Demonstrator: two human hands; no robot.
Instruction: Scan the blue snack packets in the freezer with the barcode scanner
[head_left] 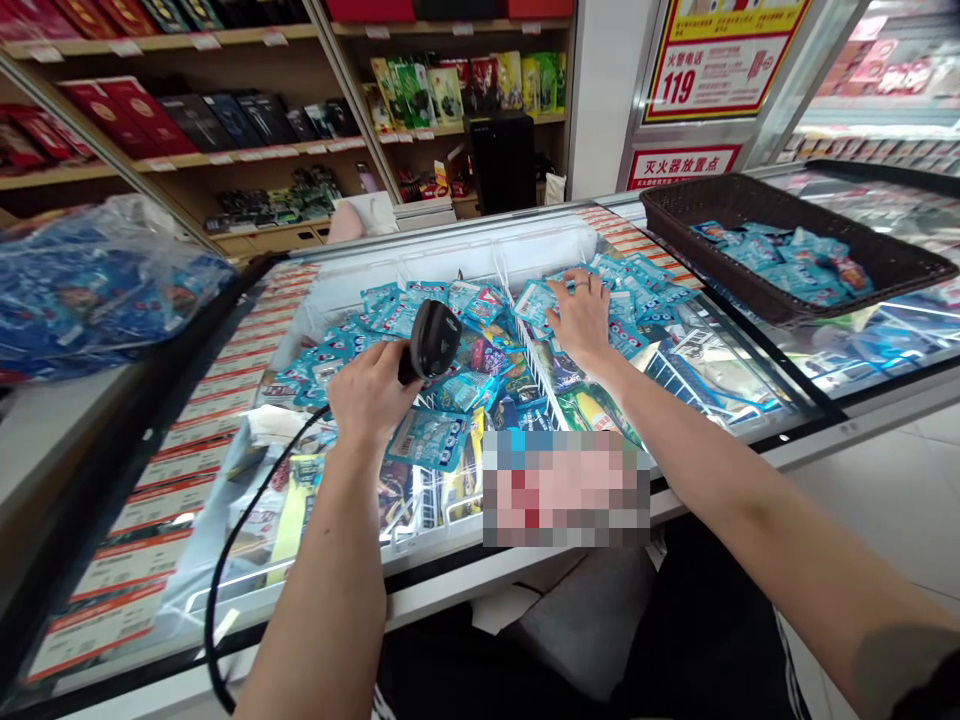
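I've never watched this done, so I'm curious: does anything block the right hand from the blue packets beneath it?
Nothing visible does: the right hand is at the blue packets, fingers apparently touching them. The white wire divider runs beside the hand, not in between.

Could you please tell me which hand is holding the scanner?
The left hand: it grips the corded black scanner, while the right hand is at the blue packets.
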